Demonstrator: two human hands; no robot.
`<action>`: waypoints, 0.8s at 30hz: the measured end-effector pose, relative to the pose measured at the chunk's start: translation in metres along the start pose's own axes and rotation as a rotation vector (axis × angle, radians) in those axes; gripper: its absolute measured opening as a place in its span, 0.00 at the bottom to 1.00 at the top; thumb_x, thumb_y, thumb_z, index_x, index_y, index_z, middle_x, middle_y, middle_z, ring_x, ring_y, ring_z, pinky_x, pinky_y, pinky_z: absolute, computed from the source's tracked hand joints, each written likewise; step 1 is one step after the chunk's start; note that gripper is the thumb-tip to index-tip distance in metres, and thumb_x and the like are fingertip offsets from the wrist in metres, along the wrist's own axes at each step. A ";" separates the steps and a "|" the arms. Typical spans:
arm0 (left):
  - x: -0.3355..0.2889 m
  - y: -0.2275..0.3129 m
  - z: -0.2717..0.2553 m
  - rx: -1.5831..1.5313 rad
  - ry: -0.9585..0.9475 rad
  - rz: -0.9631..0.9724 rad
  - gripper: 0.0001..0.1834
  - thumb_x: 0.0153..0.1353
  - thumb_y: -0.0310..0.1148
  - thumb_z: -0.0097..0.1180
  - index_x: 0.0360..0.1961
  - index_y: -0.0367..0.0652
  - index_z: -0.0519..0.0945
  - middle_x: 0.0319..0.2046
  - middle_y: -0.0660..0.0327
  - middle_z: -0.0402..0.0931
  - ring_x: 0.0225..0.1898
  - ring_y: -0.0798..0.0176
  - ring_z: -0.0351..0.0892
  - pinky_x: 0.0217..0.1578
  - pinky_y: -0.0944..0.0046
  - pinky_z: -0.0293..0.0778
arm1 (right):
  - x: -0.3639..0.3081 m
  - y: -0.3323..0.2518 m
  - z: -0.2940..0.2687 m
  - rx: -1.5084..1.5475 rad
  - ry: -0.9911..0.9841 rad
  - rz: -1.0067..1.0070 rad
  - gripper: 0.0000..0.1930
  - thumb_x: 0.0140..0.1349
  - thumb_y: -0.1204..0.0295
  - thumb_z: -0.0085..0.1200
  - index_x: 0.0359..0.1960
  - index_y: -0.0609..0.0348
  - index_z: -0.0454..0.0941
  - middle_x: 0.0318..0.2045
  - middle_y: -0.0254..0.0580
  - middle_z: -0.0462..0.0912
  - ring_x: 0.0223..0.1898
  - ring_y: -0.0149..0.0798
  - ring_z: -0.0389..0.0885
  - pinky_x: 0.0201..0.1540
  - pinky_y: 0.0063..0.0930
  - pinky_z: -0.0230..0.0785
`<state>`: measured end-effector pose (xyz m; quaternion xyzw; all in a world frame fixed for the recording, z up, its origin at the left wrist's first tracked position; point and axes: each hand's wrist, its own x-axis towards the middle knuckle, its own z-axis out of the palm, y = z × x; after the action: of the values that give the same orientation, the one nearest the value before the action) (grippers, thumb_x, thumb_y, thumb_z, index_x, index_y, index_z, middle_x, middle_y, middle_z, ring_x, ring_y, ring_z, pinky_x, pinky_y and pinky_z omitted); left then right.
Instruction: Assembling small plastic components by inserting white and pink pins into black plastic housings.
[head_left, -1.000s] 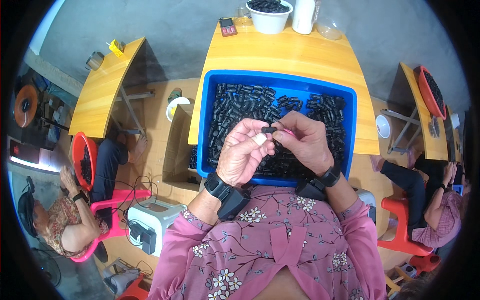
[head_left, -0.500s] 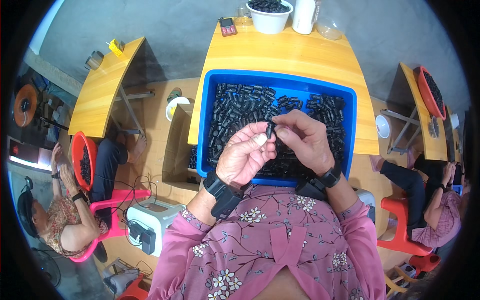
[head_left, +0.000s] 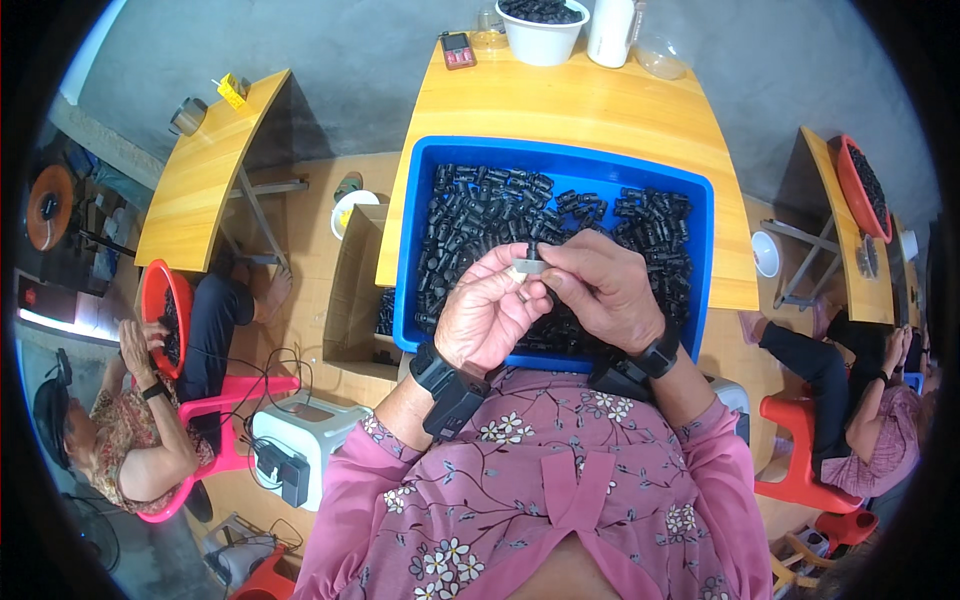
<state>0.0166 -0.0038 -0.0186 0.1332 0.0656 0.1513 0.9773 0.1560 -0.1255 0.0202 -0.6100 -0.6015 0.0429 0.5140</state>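
Observation:
Above the near half of a blue tray (head_left: pixel 703 270), my two hands meet at the fingertips. My left hand (head_left: pixel 495 305) is closed, its thumb and fingers pinching a small black plastic fitting (head_left: pixel 534 249). A thin, flat grey blade-like piece (head_left: pixel 527 266) lies across the fitting by the left thumb. My right hand (head_left: pixel 608 290) is closed too, thumb and forefinger pinched at the grey piece's right end. Beneath the hands, many black plastic fittings (head_left: pixel 480 220) lie heaped in the tray; the hands hide some of them.
The tray rests on a wooden table (head_left: pixel 560 105) bearing a phone (head_left: pixel 457 50), a white tub (head_left: pixel 543 40) of black parts and a white bottle (head_left: pixel 610 35). An open carton (head_left: pixel 355 310) stands left. People (head_left: pixel 150 430) sit at both sides.
The grey blade-like piece now shows between my fingers, across the fitting. My right hand has turned and shifted slightly down. The person at left has lowered their hands to the red basin.

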 end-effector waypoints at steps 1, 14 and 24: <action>0.000 0.000 0.001 0.003 0.001 0.005 0.10 0.67 0.22 0.51 0.49 0.37 0.77 0.39 0.54 0.81 0.37 0.61 0.83 0.42 0.58 0.82 | 0.000 0.000 0.000 -0.006 -0.001 -0.001 0.12 0.60 0.77 0.61 0.45 0.62 0.82 0.30 0.44 0.80 0.30 0.41 0.81 0.32 0.29 0.73; -0.001 -0.001 -0.004 0.008 -0.015 0.015 0.10 0.66 0.21 0.52 0.48 0.39 0.76 0.41 0.52 0.80 0.38 0.60 0.83 0.44 0.57 0.81 | 0.000 0.002 0.000 0.023 -0.015 0.014 0.11 0.61 0.79 0.59 0.45 0.62 0.82 0.31 0.44 0.80 0.30 0.42 0.81 0.32 0.29 0.74; -0.001 0.000 -0.005 0.021 -0.021 0.015 0.09 0.66 0.21 0.51 0.47 0.39 0.76 0.40 0.52 0.80 0.37 0.60 0.83 0.43 0.58 0.80 | 0.000 0.004 0.001 0.015 -0.028 -0.002 0.13 0.60 0.80 0.59 0.47 0.60 0.81 0.31 0.44 0.80 0.31 0.42 0.81 0.32 0.30 0.74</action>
<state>0.0150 -0.0028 -0.0235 0.1455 0.0561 0.1567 0.9753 0.1576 -0.1241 0.0167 -0.6049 -0.6087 0.0556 0.5103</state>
